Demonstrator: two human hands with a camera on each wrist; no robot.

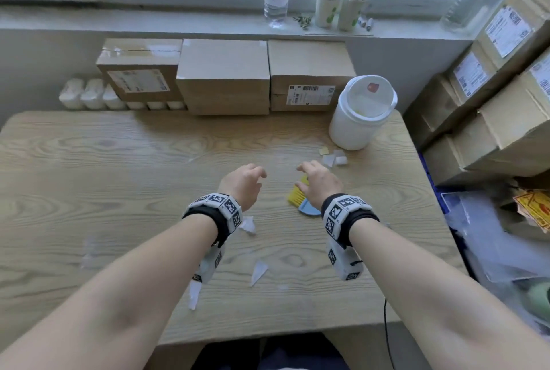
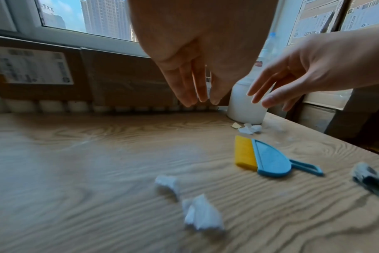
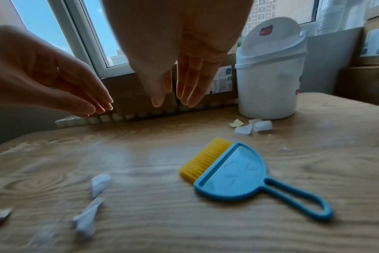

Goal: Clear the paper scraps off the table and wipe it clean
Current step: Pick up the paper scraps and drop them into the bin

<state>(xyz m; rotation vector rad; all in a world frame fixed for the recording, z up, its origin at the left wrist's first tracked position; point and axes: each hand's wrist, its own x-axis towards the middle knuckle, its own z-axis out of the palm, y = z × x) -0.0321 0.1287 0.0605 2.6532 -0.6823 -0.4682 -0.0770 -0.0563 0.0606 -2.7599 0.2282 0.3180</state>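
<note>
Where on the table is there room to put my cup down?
The far left of the table, in front of the cardboard boxes, is bare. It is crowded near the white bin, around the brush, and near the scraps by the wrists.

The pale wooden table (image 1: 119, 161) shows swirling brown grain. Near its right edge lies a small blue plastic brush with yellow bristles (image 3: 231, 172). White torn paper scraps (image 2: 202, 214) and one yellowish scrap (image 3: 236, 123) dot the table. At its far right corner stands a white lidded bin (image 1: 361, 112) bearing a red mark. Black-and-white checkered wristbands (image 1: 218, 209) hover above.
</note>
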